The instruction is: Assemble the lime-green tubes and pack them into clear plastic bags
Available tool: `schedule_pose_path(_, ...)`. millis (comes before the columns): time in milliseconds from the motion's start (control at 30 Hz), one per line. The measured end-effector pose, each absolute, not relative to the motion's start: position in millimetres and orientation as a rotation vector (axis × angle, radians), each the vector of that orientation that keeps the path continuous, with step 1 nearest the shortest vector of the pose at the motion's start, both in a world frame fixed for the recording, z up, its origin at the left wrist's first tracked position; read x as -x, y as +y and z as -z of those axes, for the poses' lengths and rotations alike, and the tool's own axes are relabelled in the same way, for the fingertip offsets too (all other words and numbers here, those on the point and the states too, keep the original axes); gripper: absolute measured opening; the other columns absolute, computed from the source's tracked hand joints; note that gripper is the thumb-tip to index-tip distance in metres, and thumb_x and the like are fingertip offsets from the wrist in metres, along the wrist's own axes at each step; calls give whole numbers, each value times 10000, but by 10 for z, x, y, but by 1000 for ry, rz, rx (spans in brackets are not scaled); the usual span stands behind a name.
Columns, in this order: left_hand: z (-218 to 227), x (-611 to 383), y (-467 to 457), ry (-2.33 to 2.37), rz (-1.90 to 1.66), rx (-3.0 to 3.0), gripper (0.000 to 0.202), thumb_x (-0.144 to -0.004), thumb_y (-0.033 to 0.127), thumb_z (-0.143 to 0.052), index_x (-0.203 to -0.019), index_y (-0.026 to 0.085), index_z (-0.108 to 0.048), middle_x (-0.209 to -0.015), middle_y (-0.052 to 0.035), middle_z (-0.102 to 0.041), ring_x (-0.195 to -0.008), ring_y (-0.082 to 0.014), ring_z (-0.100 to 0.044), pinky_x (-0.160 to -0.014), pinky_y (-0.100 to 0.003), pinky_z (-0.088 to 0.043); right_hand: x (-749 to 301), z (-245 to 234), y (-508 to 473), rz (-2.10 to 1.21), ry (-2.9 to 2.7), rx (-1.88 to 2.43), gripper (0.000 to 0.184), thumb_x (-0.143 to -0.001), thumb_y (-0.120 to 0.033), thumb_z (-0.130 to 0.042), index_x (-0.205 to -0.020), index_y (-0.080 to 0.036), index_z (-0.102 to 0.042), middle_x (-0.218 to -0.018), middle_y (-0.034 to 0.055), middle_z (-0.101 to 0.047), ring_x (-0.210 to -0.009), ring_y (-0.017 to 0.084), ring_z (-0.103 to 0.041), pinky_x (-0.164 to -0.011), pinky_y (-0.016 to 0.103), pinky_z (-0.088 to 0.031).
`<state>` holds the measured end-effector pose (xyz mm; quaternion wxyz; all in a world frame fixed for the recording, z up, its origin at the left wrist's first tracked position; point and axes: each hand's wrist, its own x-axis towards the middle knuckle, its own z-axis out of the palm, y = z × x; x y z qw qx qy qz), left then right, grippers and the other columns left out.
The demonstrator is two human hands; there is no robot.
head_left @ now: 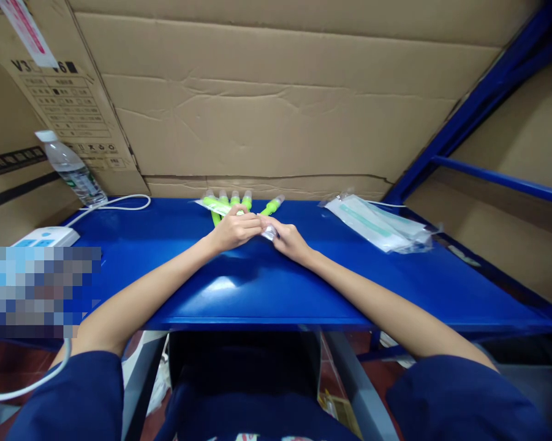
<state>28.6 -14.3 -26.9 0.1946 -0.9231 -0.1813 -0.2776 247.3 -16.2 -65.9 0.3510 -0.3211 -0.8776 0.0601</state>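
Observation:
Near the middle of the blue table, my left hand (239, 229) is closed around a slim clear plastic packet (270, 233). My right hand (292, 241) pinches the packet's right end, its fingers touching those of the left. The packet's other end sticks out to the left past my knuckles. What lies inside is mostly hidden by my fingers. Just behind my hands, several bright yellow-green tube-like pieces with clear tips (235, 198) lie in a row. A similar green piece (272, 205) rests apart from them, behind my right hand.
Flat clear bags with white and pale green contents (372, 223) lie at the right. A water bottle (73, 171) stands at the back left, near a white cable and power strip (50, 235). Cardboard (280, 135) walls the back; a blue frame (468, 92) rises at right.

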Motion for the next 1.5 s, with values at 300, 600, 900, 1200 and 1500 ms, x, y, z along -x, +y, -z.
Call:
schedule_pose_path(300,253,-204,-91,-434,761,2594,324,-1070,275,-382,-1070,282,-706,-1190,-12,-752,-1111,-131,-691,-932,-344,-412,-2481,664,-151,-105,-2243,864,637,-836,-86,-432,-1459,-185,-523,-1277,98,-703,-1134,254,-699,-973,379,-555)
schedule_pose_path(600,194,-185,-123,-760,694,2423,572,-991,159,-398,-1533,338,-388,-1625,-95,-324,-1414,-256,-476,-1041,-448,-372,-2545,300,-303,-6,-2021,1324,602,-827,-96,-440,-1413,-144,-568,-1118,130,-759,-1034,308,-725,-910,391,-554)
schedule_pose_path(900,300,152,178,-1115,680,2422,412,-968,324,-458,-1334,192,-594,-1549,-198,-440,-1363,-361,-483,-1032,-547,-363,-2834,-30,-343,85,-1832,1534,748,-856,-172,-492,-1559,8,-312,-920,195,-748,-938,361,-724,-945,503,-523)
schedule_pose_path(1200,403,317,333,-1220,708,2381,353,-955,338,-451,-1198,176,-651,-1446,-197,-543,-1307,-346,-512,-1025,-542,-383,-2772,-45,-332,117,-2030,1798,600,-857,-132,-464,-1454,-86,-501,-957,214,-737,-962,384,-703,-882,513,-537)
schedule_pose_path(1500,394,295,319,-1233,643,2391,318,-954,325,-457,-1114,160,-676,-1443,-201,-544,-1291,-350,-527,-995,-535,-404,-2901,114,-238,-51,-2450,1818,630,-866,-245,-605,-1477,-232,-452,-1136,167,-710,-981,353,-708,-795,432,-553)
